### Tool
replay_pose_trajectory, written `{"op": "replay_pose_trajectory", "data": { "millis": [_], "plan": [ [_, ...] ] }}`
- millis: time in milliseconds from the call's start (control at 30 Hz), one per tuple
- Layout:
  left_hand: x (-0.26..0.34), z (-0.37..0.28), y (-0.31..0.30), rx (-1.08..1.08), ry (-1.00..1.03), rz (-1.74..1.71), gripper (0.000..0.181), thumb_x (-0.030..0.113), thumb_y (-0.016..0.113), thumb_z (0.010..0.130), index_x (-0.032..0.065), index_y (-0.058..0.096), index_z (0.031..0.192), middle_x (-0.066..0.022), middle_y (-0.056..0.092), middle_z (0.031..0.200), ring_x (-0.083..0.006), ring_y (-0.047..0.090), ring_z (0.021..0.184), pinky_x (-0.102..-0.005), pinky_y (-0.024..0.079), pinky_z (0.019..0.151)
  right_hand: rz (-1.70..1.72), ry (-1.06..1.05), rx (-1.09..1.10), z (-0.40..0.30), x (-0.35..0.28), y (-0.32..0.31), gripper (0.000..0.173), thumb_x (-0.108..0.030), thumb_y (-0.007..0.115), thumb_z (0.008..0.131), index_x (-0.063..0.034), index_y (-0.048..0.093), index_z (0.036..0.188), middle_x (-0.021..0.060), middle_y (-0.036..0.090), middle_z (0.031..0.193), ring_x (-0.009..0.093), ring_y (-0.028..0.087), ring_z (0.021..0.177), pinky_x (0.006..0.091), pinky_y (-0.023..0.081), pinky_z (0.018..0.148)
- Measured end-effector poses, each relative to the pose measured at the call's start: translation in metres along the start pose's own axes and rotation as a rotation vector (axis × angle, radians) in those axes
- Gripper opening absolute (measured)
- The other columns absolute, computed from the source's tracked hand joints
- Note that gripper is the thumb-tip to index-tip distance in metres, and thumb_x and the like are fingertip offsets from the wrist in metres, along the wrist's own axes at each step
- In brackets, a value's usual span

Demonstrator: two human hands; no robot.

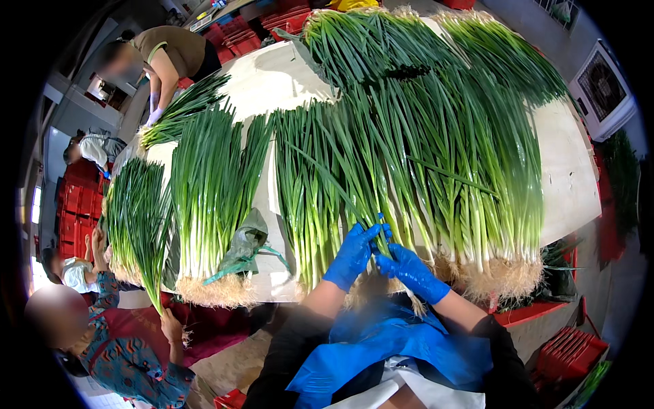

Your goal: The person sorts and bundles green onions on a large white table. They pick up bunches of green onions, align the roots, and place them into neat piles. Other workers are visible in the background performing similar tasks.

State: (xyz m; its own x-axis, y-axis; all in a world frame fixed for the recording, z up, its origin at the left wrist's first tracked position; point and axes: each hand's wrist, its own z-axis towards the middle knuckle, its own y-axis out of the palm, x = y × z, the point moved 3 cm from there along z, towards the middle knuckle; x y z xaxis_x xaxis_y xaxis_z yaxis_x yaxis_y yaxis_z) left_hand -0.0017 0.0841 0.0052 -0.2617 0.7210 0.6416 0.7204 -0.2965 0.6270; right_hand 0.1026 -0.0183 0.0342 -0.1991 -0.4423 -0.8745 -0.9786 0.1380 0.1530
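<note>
My left hand (352,255), in a wet blue glove, grips a green onion stalk (383,244) just above the near edge of the table. My right hand (414,273), gloved the same way, closes on the stalk lower down, and pale roots (418,305) hang below it. Whether one or more stalks are held, I cannot tell. Beyond my hands lies a row of green onions (306,199), leaves pointing away. To the right spreads a thicker pile of green onions (485,204) with bushy roots (506,278) at the table's edge.
On the pale table (567,174), more green onions (204,199) lie left, beside a crumpled plastic bag (250,232), and at the far side (378,46). Co-workers (138,347) (179,51) handle onions at left. Red crates (567,358) stand at lower right.
</note>
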Motion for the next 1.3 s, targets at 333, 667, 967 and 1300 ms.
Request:
{"op": "replay_pose_trajectory", "data": {
  "millis": [333,667,967,1300],
  "plan": [
    [-0.009,0.018,-0.019,0.005,0.055,-0.243,0.033,0.008,0.055,0.088,0.0006,0.049,0.120,-0.0122,0.061,0.094,-0.0231,0.060,0.080,-0.0340,0.052,0.070,0.280,-0.248,0.134,-0.012,0.001,-0.025,0.035,-0.028,0.048,0.095,0.0021,0.057,0.112,0.0000,0.050,0.067,0.008,0.046,0.056,0.0236,0.043,0.058],
    [0.042,0.017,-0.063,0.341,0.214,0.236,0.024,0.011,0.055,0.087,0.0073,0.052,0.110,-0.0059,0.060,0.081,-0.0119,0.050,0.058,-0.0240,0.038,0.047,0.018,-0.362,0.455,-0.134,-0.053,-0.124,0.044,-0.032,0.044,0.096,0.0007,0.051,0.124,-0.0082,0.031,0.051,0.001,0.030,0.041,0.0193,0.021,0.038],
    [0.032,0.002,-0.063,0.428,0.393,0.891,0.080,0.000,0.058,0.080,0.0150,0.016,0.145,-0.0104,0.056,0.105,-0.0182,0.058,0.084,-0.0285,0.049,0.068,-0.160,-0.173,1.487,-0.275,0.029,-0.361,0.051,-0.026,0.053,0.092,-0.0014,0.038,0.134,0.0071,0.056,0.110,0.013,0.053,0.092,0.0257,0.044,0.076],
    [0.036,0.011,-0.085,0.491,0.286,0.408,0.060,-0.006,0.050,0.084,0.0130,0.031,0.137,-0.0103,0.060,0.101,-0.0195,0.063,0.074,-0.0274,0.048,0.056,-0.051,-0.366,0.473,-0.149,-0.067,-0.135,0.036,-0.015,0.054,0.090,-0.0073,0.052,0.124,0.0064,0.060,0.108,0.014,0.058,0.087,0.0248,0.046,0.079]
  ]
}}
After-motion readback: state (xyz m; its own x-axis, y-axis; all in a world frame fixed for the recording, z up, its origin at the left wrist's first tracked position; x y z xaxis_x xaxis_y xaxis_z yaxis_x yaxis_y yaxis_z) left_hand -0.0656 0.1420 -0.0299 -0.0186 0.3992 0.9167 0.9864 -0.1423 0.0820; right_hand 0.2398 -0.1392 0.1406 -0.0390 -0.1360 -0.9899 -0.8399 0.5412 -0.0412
